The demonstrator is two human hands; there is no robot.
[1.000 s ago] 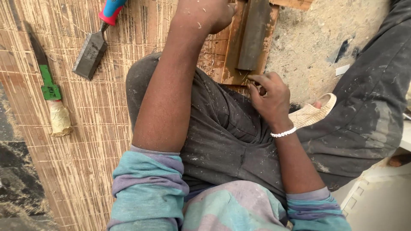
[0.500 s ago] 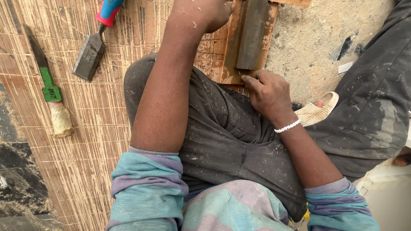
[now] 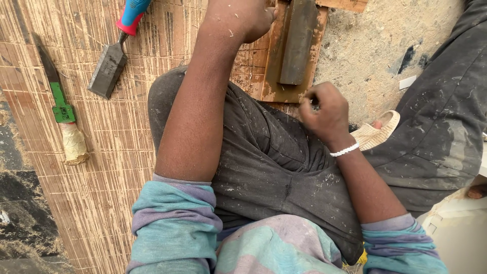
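My left hand (image 3: 238, 18) is closed in a fist at the top edge of the view. It rests on the scored wooden board (image 3: 116, 152), touching the left side of a brown wooden holder (image 3: 274, 81). A long dark stone bar (image 3: 299, 40) lies in that holder. My right hand (image 3: 324, 114), with a white bead bracelet on the wrist, hovers over my knee just below the holder. Its fingers are curled in and nothing shows in them. Both forearms are bare, with striped sleeves pushed up.
A chisel (image 3: 109, 68) with a blue and red handle lies on the board at upper left. A green-handled knife (image 3: 61, 106) with a cloth-wrapped end lies further left. A beige sandal (image 3: 375, 133) sits between my legs on dusty ground (image 3: 375, 45). Dark stone floor (image 3: 20, 213) borders the board.
My right hand has drawn back slightly from the holder's lower edge and curled its fingers tighter. The left fist has stayed by the holder.
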